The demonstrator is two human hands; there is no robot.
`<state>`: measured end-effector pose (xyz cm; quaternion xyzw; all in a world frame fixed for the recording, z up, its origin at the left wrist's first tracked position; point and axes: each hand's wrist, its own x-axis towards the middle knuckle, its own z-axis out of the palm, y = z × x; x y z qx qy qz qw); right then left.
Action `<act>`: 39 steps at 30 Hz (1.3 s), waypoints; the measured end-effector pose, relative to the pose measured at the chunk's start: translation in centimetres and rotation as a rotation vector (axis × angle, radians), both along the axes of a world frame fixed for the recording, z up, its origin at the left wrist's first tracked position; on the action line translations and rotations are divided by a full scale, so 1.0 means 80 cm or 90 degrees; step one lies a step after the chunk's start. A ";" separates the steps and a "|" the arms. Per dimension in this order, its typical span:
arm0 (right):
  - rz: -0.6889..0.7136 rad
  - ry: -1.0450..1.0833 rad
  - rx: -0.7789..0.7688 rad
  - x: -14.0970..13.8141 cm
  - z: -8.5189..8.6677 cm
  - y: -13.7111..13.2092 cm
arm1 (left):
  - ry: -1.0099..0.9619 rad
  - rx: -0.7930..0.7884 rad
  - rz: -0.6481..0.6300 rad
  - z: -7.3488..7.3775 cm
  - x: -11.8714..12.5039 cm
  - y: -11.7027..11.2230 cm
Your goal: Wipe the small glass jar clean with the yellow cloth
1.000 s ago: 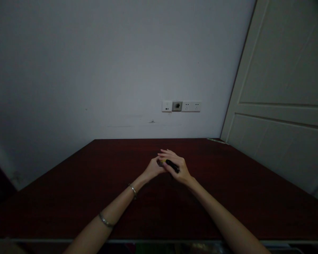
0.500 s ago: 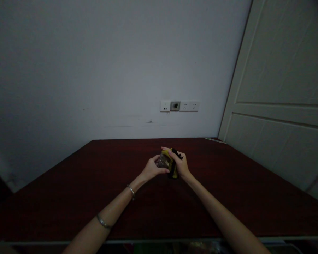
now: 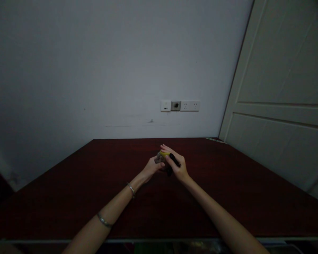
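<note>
left hand (image 3: 149, 168), centre of frame, below mid-height: thumb and fingers grasping a clear, greyish object (image 3: 158, 158). right hand (image 3: 180, 166), immediately to the right in the frame: gripping a yellow-and-black item (image 3: 164, 154), apparently soft, held against the clear object. its visible black section slants from upper left to lower right. long axis and pointing direction of the clear object cannot be told; the hands cover much of it. dark red table (image 3: 69, 197) extends beneath both hands.

From here I count two hands (image 3: 150, 167) (image 3: 181, 167) at six o'clock, two bangles (image 3: 132, 191) (image 3: 104, 221) at seven, one door (image 3: 283, 70) at two. Held pieces (image 3: 164, 154) I can't number.
</note>
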<state>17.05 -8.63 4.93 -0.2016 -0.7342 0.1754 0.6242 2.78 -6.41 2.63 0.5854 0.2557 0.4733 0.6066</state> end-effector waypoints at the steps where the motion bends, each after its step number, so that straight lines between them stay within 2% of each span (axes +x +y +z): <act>1: 0.001 0.007 -0.017 -0.001 0.000 0.001 | 0.004 -0.004 0.005 0.000 -0.001 0.000; 4: -0.005 0.013 -0.030 -0.002 0.001 -0.001 | 0.009 0.008 0.005 0.000 -0.003 0.002; 11: 0.021 -0.104 0.092 0.005 0.002 -0.006 | 0.019 0.074 0.014 -0.005 -0.004 0.010; 16: 0.014 0.001 -0.020 0.011 0.002 0.009 | 0.049 0.117 0.006 -0.001 -0.002 0.012; 19: -0.011 0.005 -0.063 0.014 0.001 0.015 | 0.117 0.132 0.035 -0.002 -0.001 0.013; 21: -0.037 -0.049 -0.029 0.013 -0.001 0.014 | 0.179 0.163 0.087 -0.005 -0.001 0.015; 24: -0.048 -0.177 0.095 0.009 -0.006 0.009 | 0.263 0.224 0.159 -0.012 -0.002 0.023; 27: -0.025 -0.286 0.196 0.007 -0.010 0.007 | 0.318 0.265 0.198 -0.015 -0.005 0.029; 29: -0.017 -0.303 0.214 0.007 -0.010 0.008 | 0.331 0.281 0.204 -0.014 -0.005 0.028; 36: -0.045 -0.186 0.096 0.011 -0.001 0.013 | 0.298 0.270 0.170 -0.003 -0.002 0.015; 39: -0.038 -0.214 0.118 0.012 -0.002 0.012 | 0.302 0.281 0.181 -0.004 -0.003 0.018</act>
